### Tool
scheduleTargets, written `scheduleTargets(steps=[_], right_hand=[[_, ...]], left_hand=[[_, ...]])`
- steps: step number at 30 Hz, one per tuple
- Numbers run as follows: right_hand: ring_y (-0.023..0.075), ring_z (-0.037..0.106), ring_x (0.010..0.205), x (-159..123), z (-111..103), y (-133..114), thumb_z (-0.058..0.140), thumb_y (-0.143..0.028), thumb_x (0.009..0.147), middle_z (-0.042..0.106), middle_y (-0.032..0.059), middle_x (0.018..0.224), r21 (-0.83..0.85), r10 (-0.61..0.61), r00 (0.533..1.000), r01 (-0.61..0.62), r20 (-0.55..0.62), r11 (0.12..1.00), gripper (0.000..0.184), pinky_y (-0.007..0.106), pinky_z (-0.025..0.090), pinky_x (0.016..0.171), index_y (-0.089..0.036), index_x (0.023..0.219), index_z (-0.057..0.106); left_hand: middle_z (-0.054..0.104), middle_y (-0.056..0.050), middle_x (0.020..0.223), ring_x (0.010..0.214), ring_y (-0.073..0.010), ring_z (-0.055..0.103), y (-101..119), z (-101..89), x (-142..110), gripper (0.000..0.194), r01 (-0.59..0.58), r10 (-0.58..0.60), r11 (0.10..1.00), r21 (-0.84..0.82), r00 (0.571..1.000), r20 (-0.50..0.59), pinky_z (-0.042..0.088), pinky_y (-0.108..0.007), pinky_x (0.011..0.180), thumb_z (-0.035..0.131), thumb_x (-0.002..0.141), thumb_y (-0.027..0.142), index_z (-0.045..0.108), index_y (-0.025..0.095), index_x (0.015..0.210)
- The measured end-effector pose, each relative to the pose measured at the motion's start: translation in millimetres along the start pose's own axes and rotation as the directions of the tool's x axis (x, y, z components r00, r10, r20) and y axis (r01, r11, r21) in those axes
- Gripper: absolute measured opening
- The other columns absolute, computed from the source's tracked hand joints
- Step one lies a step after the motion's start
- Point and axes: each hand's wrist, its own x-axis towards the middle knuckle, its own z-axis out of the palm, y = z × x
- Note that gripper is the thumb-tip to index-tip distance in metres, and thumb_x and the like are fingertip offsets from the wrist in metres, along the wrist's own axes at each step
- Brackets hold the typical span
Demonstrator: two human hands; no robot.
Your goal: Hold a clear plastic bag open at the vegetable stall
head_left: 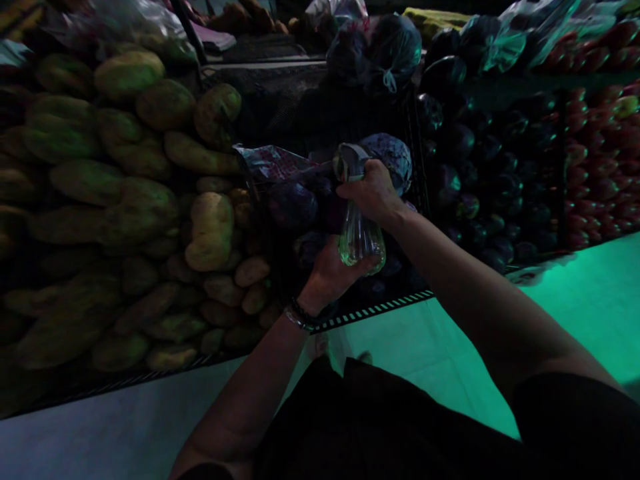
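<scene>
A clear plastic spray bottle (358, 235) with a grey trigger head stands upright over a dark crate of purple cabbages (293, 203). My left hand (333, 273) cups the bottle's base from below, fingers wrapped round it; a beaded bracelet sits on that wrist. My right hand (373, 193) is closed on the bottle's neck and trigger head. A cabbage in plastic wrap (393, 157) lies just behind my right hand.
Piled green-yellow papayas (130, 173) fill the display on the left. Dark aubergines (480, 173) and red produce (600, 153) fill the right. Tied plastic bags (380, 50) sit at the back. A black crate edge (375, 309) borders the pale floor (575, 300).
</scene>
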Motion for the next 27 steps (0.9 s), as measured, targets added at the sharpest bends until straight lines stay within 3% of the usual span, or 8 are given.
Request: scheduleTargets(steps=[6, 10, 13, 17, 22, 27], right_hand=[[0.0225, 0.062, 0.08, -57.9, -4.2, 14.1, 0.072, -0.035, 0.075, 0.067, -0.0006, 0.082, 0.196, -0.005, 0.997, -0.011, 0.08, 0.981, 0.019, 0.034, 0.044, 0.072, -0.022, 0.089, 0.071], [0.0232, 0.061, 0.073, -120.9, 1.2, 40.8, 0.066, -0.04, 0.073, 0.066, -0.0012, 0.077, 0.152, 0.149, 0.988, -0.155, 0.051, 0.976, 0.02, 0.037, 0.045, 0.073, -0.025, 0.085, 0.069], [0.0222, 0.059, 0.07, -170.9, 6.8, 68.3, 0.07, -0.046, 0.074, 0.065, -0.0017, 0.076, 0.156, 0.3, 0.95, -0.31, 0.082, 0.938, 0.025, 0.037, 0.048, 0.073, -0.026, 0.089, 0.07], [0.0229, 0.064, 0.077, -222.2, 7.3, 92.0, 0.076, -0.054, 0.081, 0.072, 0.0002, 0.087, 0.185, 0.321, 0.918, -0.366, 0.232, 0.912, 0.036, 0.038, 0.051, 0.077, -0.024, 0.101, 0.07], [0.024, 0.061, 0.074, -258.7, -0.3, 100.4, 0.075, -0.061, 0.08, 0.068, 0.0012, 0.079, 0.044, 0.395, 0.843, -0.44, 0.365, 0.897, 0.04, 0.039, 0.048, 0.073, -0.024, 0.091, 0.067], [0.0237, 0.056, 0.068, -281.6, -0.4, 106.4, 0.071, -0.058, 0.071, 0.064, 0.0013, 0.071, 0.036, 0.492, 0.803, -0.533, 0.338, 0.845, 0.035, 0.038, 0.043, 0.066, -0.026, 0.081, 0.062]], left_hand=[[0.078, -0.012, 0.123, 0.112, -0.0354, 0.075, -17.1, 32.4, -40.0, 0.072, 0.052, -0.052, 0.999, -0.015, 0.998, 0.035, 0.058, -0.048, 0.095, 0.092, 0.083, 0.074, 0.064, 0.021, 0.124], [0.08, -0.011, 0.119, 0.108, -0.0346, 0.075, -38.8, 63.8, -84.7, 0.069, 0.147, -0.146, 0.989, -0.005, 0.983, 0.111, 0.057, -0.049, 0.093, 0.09, 0.085, 0.071, 0.064, 0.021, 0.125], [0.082, -0.01, 0.115, 0.106, -0.0344, 0.077, -52.0, 79.8, -114.9, 0.073, 0.251, -0.239, 0.967, -0.033, 0.949, 0.208, 0.059, -0.049, 0.095, 0.094, 0.078, 0.07, 0.069, 0.02, 0.124], [0.083, -0.011, 0.119, 0.11, -0.0341, 0.077, -65.0, 94.7, -146.0, 0.08, 0.395, -0.335, 0.911, -0.118, 0.876, 0.347, 0.059, -0.046, 0.098, 0.102, 0.069, 0.066, 0.072, 0.017, 0.125], [0.081, -0.012, 0.121, 0.11, -0.0309, 0.075, -80.6, 114.7, -176.7, 0.082, 0.45, -0.282, 0.863, -0.23, 0.807, 0.519, 0.059, -0.041, 0.096, 0.097, 0.076, 0.074, 0.075, 0.015, 0.129], [0.078, -0.01, 0.117, 0.105, -0.0282, 0.07, -88.0, 120.9, -186.9, 0.079, 0.421, -0.214, 0.87, -0.257, 0.792, 0.572, 0.059, -0.041, 0.095, 0.094, 0.078, 0.076, 0.074, 0.016, 0.125]])
